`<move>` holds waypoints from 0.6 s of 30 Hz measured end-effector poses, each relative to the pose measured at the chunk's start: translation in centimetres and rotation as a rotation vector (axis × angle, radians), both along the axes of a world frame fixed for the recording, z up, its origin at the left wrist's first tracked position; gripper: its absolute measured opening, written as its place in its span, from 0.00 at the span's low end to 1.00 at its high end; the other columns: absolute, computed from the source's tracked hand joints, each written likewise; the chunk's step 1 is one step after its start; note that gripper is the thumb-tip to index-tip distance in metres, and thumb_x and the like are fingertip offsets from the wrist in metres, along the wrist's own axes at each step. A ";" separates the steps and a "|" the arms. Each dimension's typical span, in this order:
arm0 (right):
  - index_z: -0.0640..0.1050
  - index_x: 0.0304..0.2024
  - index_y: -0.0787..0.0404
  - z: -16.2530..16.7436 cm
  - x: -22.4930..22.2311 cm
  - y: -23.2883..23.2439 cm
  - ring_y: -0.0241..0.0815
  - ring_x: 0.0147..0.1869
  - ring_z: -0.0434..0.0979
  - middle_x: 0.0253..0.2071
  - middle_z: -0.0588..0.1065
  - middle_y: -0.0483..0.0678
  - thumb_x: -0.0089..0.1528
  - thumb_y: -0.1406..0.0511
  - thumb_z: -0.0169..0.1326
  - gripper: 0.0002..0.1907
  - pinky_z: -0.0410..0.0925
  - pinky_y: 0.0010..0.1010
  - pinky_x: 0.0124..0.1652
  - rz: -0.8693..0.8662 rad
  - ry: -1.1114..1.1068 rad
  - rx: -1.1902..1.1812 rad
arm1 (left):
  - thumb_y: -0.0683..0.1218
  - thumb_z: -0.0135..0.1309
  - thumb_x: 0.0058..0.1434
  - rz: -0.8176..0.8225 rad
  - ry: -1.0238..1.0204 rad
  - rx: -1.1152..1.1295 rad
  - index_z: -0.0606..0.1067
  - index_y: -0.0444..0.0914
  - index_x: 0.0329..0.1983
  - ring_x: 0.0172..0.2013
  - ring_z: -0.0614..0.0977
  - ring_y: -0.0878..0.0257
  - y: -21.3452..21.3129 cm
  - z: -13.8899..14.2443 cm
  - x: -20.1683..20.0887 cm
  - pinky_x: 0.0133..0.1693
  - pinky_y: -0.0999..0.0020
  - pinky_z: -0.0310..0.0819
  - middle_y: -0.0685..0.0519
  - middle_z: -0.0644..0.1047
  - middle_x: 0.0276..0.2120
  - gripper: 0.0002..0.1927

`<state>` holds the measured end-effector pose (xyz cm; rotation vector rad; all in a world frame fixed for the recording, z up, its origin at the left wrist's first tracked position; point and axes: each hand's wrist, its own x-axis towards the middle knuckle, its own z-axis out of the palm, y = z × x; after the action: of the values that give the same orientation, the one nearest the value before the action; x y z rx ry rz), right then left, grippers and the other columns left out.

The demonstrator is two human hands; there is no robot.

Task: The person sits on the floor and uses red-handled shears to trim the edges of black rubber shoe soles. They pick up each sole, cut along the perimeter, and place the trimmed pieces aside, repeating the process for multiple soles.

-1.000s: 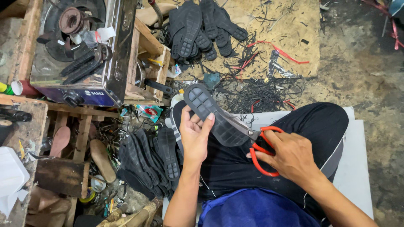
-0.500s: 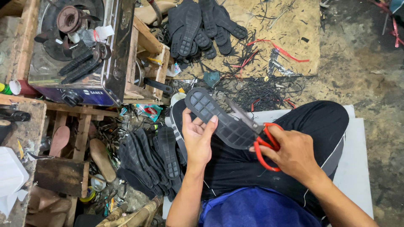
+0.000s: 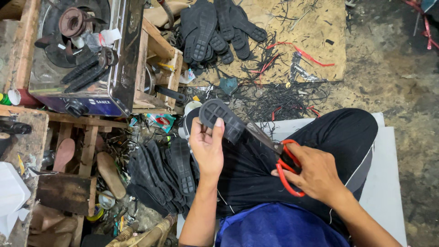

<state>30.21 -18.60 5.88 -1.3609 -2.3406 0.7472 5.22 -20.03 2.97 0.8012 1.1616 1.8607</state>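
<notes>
Tread side up, the black rubber shoe sole [image 3: 222,120] sits above your lap, its long axis slanting from the rounded end at upper left down toward the lower right, where the blades meet it. Your left hand [image 3: 208,146] is closed around its lower edge, fingers curled over the near side and thumb up against the tread. Your right hand [image 3: 315,171] is wrapped through the loops of the red-handled metal scissors [image 3: 279,153], whose blades point up and left into the sole; how far they are parted you cannot tell from here.

A small green and red packet [image 3: 161,122] lies just left of the sole, below the wooden crate [image 3: 157,68]. On the gas stove [image 3: 87,55] at upper left, a blue front strip carries a pale label. A heap of black soles [image 3: 160,176] rests beside your left forearm, another pile of black soles [image 3: 219,27] on the brown board [image 3: 315,32] ahead.
</notes>
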 end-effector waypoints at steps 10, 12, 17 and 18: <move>0.78 0.42 0.60 0.5 -0.8 0.2 0.54 0.28 0.76 0.26 0.75 0.51 0.44 0.46 0.68 0.32 0.67 0.41 0.30 -0.017 0.031 0.212 | 0.36 0.54 0.69 0.000 -0.125 -0.044 0.66 0.29 0.64 0.51 0.81 0.64 0.3 1.9 0.1 0.56 0.69 0.76 0.46 0.79 0.53 0.21; 0.80 0.40 0.58 -0.1 -0.1 0.3 0.53 0.26 0.75 0.22 0.73 0.51 0.42 0.49 0.70 0.30 0.65 0.40 0.29 -0.059 0.061 0.121 | 0.38 0.54 0.68 -0.007 -0.227 -0.071 0.67 0.31 0.63 0.48 0.82 0.63 0.3 1.8 -1.2 0.51 0.68 0.77 0.46 0.79 0.51 0.21; 0.76 0.39 0.61 -3.2 0.3 1.4 0.35 0.24 0.62 0.21 0.66 0.41 0.48 0.61 0.72 0.22 0.58 0.27 0.26 -0.164 0.389 -0.369 | 0.40 0.54 0.70 -0.120 -0.436 -0.100 0.69 0.33 0.62 0.45 0.82 0.64 0.6 1.1 -2.6 0.49 0.68 0.78 0.50 0.79 0.48 0.18; 0.77 0.41 0.61 -3.8 0.1 1.5 0.31 0.24 0.58 0.21 0.64 0.38 0.48 0.63 0.72 0.22 0.56 0.26 0.25 -0.160 0.490 -0.490 | 0.40 0.54 0.69 -0.143 -0.491 -0.118 0.69 0.33 0.61 0.45 0.82 0.64 0.7 1.0 -2.3 0.49 0.68 0.78 0.51 0.79 0.48 0.18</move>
<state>30.26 -17.12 2.12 -1.3263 -1.7089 1.4761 2.94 -19.35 3.99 0.3216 0.8651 1.7206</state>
